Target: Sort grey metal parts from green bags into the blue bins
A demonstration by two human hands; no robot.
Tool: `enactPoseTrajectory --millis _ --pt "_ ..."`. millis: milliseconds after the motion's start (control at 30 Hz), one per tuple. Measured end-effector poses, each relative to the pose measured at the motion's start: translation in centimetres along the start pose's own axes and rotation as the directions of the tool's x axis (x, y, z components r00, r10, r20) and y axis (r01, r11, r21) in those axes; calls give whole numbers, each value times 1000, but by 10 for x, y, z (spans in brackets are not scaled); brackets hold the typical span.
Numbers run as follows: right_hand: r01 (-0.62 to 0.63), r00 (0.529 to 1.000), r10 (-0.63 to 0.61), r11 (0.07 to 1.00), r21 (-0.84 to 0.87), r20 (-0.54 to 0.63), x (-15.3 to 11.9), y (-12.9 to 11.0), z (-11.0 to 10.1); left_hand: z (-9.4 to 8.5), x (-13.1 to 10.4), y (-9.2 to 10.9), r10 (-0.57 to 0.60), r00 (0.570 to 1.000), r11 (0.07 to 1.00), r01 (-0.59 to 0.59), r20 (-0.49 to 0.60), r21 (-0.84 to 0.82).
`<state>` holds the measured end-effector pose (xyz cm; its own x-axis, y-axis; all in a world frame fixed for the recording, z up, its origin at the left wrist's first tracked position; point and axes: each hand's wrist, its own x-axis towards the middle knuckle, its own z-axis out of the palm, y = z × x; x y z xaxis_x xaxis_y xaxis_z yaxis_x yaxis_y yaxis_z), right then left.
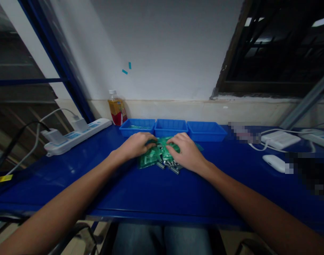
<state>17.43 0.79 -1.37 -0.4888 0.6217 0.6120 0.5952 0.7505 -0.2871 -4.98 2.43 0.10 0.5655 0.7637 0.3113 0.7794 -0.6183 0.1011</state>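
A crinkled green plastic bag lies on the blue table in front of me, its see-through film spreading between my hands. At its left side, my left hand is closed, with thumb and fingertips pinched at the film. From the right, my right hand curls its fingers onto the same green film, thumb below. Several small shiny metal cylinders lie loose at the bag's near edge, close under my right hand. Blur hides the exact fingertip contact.
Behind my hands stand three blue trays in a row; the left one contains some clear film. A drink bottle stands behind them. At left is a power strip with plugs and cables. A white case and white charger lie right.
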Motion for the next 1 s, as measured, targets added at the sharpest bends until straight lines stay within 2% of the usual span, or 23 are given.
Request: enactPoseTrajectory --millis 33,100,167,233,300,333,400,467,567,667,733,800,900,1000 --pt "0 1000 0 1000 4 0 0 0 0 -3 -1 0 -23 998 1000 24 -50 14" --pt "-8 1000 8 1000 26 -6 1 -1 -2 -10 -2 3 -63 973 997 71 -220 26" --pt "-48 998 51 995 87 -31 3 -5 -4 -16 -3 11 -42 904 998 61 -425 31" --pt "-139 987 153 964 226 -45 5 -11 -6 -19 -5 22 54 815 997 -11 -578 78" --pt "-248 960 281 865 436 -11 7 -16 -9 -18 -6 35 172 751 983 -83 -638 167" --pt "-291 942 334 787 544 20 9 -18 -10 -17 -7 41 228 737 970 -118 -637 211" --pt "-327 914 398 619 714 74 10 -20 -11 -13 -8 50 314 744 945 -186 -590 268" --pt "-316 904 416 492 811 100 11 -19 -10 -9 -9 55 351 781 931 -235 -517 278" --pt "-299 902 415 406 864 117 11 -18 -7 -6 -9 54 320 847 943 -242 -425 229" --pt "-305 879 472 432 849 76 12 -18 -5 -4 -9 53 277 875 960 -232 -398 157" --pt "-303 857 516 491 817 8 12 -17 -5 -3 -9 55 259 873 966 -240 -414 99" --pt "-301 845 532 557 774 -54 12 -15 -6 -4 -8 58 194 865 976 -219 -463 -1" --pt "-301 850 521 605 737 -81 12 -14 -6 -5 -5 58 -56 851 954 -108 -521 -279" --pt "-292 879 476 602 743 -41 11 -16 -4 -3 -1 53 -261 877 785 -50 -404 -617"
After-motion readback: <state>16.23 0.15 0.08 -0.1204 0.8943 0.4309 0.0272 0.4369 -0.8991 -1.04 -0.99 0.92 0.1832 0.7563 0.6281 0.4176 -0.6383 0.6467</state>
